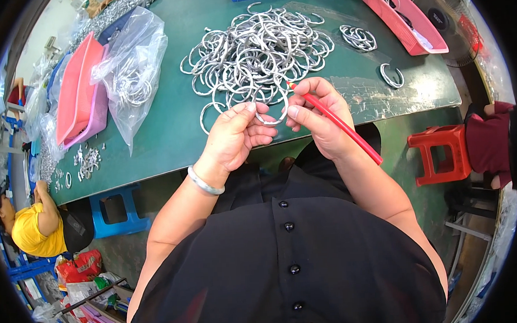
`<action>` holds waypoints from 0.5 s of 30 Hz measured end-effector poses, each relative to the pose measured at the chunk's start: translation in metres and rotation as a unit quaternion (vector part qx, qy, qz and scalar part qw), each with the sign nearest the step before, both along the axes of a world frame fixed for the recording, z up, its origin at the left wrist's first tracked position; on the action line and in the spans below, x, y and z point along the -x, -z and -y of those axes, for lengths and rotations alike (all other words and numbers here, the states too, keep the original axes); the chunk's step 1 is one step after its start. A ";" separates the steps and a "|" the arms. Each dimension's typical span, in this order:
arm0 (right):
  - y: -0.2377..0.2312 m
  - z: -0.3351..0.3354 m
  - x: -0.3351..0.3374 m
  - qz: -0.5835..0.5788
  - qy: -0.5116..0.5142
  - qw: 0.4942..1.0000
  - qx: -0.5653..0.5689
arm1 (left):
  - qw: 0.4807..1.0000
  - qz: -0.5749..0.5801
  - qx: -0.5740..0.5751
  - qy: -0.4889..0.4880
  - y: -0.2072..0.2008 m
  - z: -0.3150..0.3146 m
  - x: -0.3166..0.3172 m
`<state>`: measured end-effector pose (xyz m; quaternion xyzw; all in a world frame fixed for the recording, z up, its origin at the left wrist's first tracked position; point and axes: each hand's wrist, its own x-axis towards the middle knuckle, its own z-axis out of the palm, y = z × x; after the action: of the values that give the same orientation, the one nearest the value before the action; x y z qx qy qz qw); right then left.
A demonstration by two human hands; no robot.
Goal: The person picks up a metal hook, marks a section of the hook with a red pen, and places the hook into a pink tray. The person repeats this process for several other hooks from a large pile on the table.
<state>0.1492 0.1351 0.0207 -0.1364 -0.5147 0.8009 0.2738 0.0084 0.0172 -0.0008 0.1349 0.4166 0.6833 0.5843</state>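
Note:
My left hand point(232, 138) is closed, thumb and fingers pinching a silver-grey open bangle point(277, 122) at its left side. In my right hand point(325, 131) lies a red pencil point(351, 134), its tip pointing up and left at the bangle's upper right rim. The right thumb and fingers are close against the bangle's right side; whether they also grip it I cannot tell. Just beyond both hands rises a heap of similar bangles point(259, 52) on the green table point(175, 113). One loose bangle point(203, 119) sticks out beside my left hand.
Left stand stacked pink baskets point(78, 91) and a clear plastic bag point(132, 69) with rings. A small bangle pile point(358, 37), a single bangle point(391, 76) and a pink basket point(405, 25) are right. Red stool point(441, 153), blue stool point(118, 212) and a person in yellow point(39, 229) flank the table.

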 end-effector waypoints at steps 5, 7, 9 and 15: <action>0.000 0.003 0.000 0.001 0.002 1.000 -0.018 | 0.999 -0.031 0.007 -0.012 -0.001 -0.002 -0.003; 0.000 0.004 0.001 -0.004 -0.001 1.000 -0.023 | 0.999 -0.042 0.010 -0.020 0.000 -0.002 -0.003; -0.002 0.007 0.002 0.003 -0.003 0.999 -0.033 | 0.997 -0.075 0.008 -0.025 0.005 -0.001 -0.002; -0.001 0.012 0.002 -0.004 -0.014 0.994 -0.105 | 0.999 -0.021 -0.038 -0.026 0.006 -0.003 -0.001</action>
<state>0.1468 0.1228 0.0215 -0.0964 -0.5968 0.7468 0.2771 0.0098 0.0203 -0.0065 0.1604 0.4061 0.7106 0.5517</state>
